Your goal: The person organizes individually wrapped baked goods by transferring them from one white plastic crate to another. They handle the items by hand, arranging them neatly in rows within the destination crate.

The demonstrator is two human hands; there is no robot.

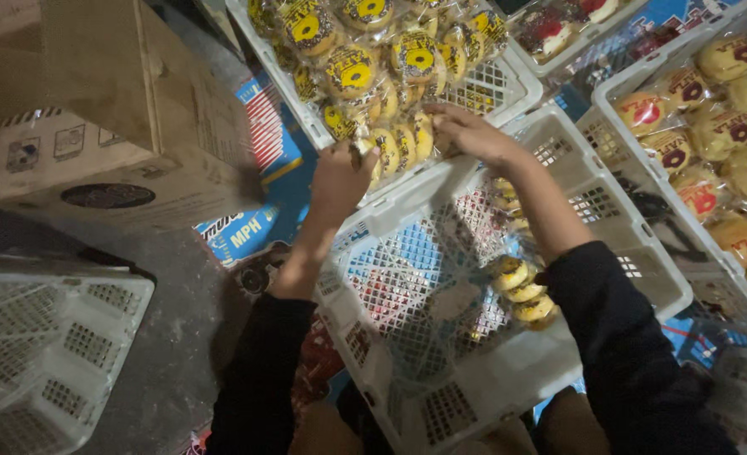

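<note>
left hand [337, 179]: at near rim of the far crate, fingers curled around wrapped yellow-label buns [388, 147], gripping a packet at the pile's front edge
right hand [468, 135]: also on the same pile, fingers closed over packets at the near right corner; how many it holds, cannot tell
wrapped yellow-label buns: clear plastic packets, round yellow-and-black labels, heaped in the far crate, a row standing on edge along its near side
far crate [508, 91]: white plastic lattice, top centre, full, touching the near crate's far rim
near crate [441, 337]: white lattice, tilted, directly under the forearms, mostly bare mesh
packets in near crate [522, 291]: small stack of the same yellow-label buns along its right wall, a few more near the far right corner under the right forearm
sleeves [618, 337]: dark, pushed up on both forearms
right crate [618, 126]: white, holds wrapped red-label buns [731, 109], just beside the near crate
top-right tray [559, 29]: packets with red topping, partly cut off
cardboard box [96, 109]: top left, brown, on the floor
empty-looking side crate [45, 345]: white lattice, bottom left, well apart from the hands
floor sheets [260, 211]: blue printed packaging lying under the crates
</note>
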